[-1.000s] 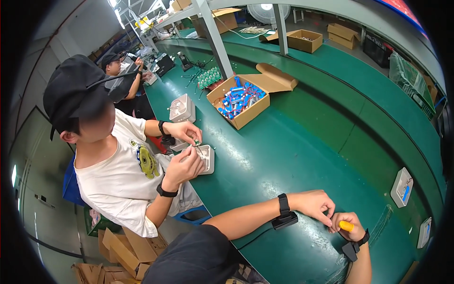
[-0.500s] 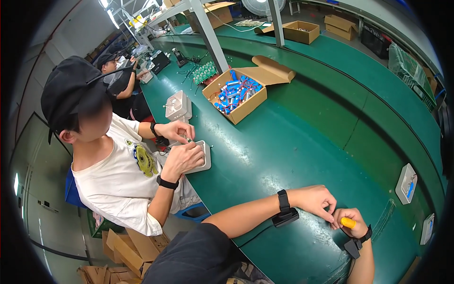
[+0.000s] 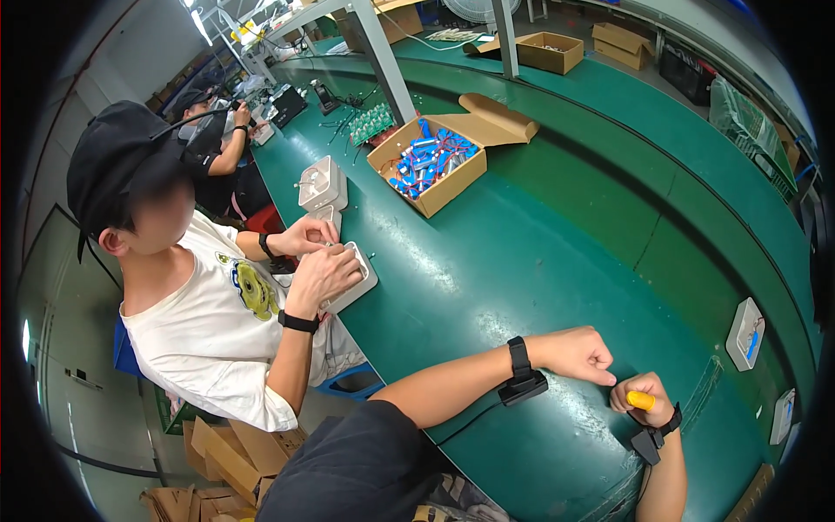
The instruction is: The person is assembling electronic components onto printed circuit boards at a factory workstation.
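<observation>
My left hand [image 3: 574, 354] is curled into a loose fist just above the green bench, its thumb side toward my other hand. Nothing shows in its fingers. Close by on the right, my right hand [image 3: 642, 398] is also closed in a fist, with a yellow finger cot [image 3: 640, 400] on one digit and no object visible in it. A small gap separates the two fists. Each wrist wears a black strap with a small black device, the left one [image 3: 524, 388] trailing a cable.
A co-worker in a white shirt [image 3: 209, 322] handles something small over a white plastic housing [image 3: 358, 283] at left. Beyond stands an open carton [image 3: 448, 193] of blue wired cells, near green circuit boards [image 3: 372, 123]. White housings [image 3: 746, 334] lie at far right. Another person sits farther back.
My hands have drawn slightly apart; the left fingers have curled from a looser bend into a fist, and the right has closed more. The co-worker's hands have shifted a little over the white housing.
</observation>
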Tool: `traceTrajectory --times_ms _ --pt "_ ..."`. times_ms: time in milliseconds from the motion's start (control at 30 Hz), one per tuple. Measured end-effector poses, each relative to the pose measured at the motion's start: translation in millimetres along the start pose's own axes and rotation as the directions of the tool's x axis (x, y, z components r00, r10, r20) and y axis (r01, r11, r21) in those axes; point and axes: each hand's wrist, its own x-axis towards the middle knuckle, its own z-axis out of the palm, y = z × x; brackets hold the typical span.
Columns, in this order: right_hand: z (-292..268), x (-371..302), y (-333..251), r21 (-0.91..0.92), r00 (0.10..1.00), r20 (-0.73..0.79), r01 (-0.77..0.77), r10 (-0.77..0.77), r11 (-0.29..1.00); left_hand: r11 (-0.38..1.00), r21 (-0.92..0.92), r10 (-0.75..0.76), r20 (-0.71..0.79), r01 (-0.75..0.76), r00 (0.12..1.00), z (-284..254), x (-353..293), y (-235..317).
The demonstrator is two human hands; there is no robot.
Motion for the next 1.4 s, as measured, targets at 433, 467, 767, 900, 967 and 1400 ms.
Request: traceTrajectory --times_ms 433,467,767,900,967,1400 --pt "1.9 6.3 -10.1 -0.126 0.995 -0.018 0.096 -0.099 0.987 0.974 -0.224 -0.037 -0.049 0.026 0.998 -12.9 -4.1 -2.0" --pt "3.6 6.2 -10.6 -0.122 0.993 -0.043 0.103 -0.109 0.987 0.971 -0.237 -0.033 -0.030 0.025 0.999 -12.8 -3.1 1.3" --pt "5.5 6.5 -8.9 -0.487 0.974 -0.092 0.139 -0.209 0.863 0.991 0.129 0.040 -0.143 -0.022 0.989 3.0 1.7 3.9" --pt "9.4 11.5 -4.9 -0.499 0.965 -0.145 0.121 -0.221 0.858 0.995 0.098 -0.017 -0.109 0.028 0.994 -0.7 1.6 4.3" --pt "7.1 7.1 -3.1 -0.488 0.963 -0.158 0.117 -0.219 0.865 0.997 -0.011 -0.078 0.006 0.079 0.997 -1.7 4.1 7.3" --pt "-0.7 24.5 17.8 -0.186 0.710 -0.561 0.393 -0.425 0.901 0.665 -0.734 -0.384 -0.176 0.139 0.906 30.4 17.6 12.5"
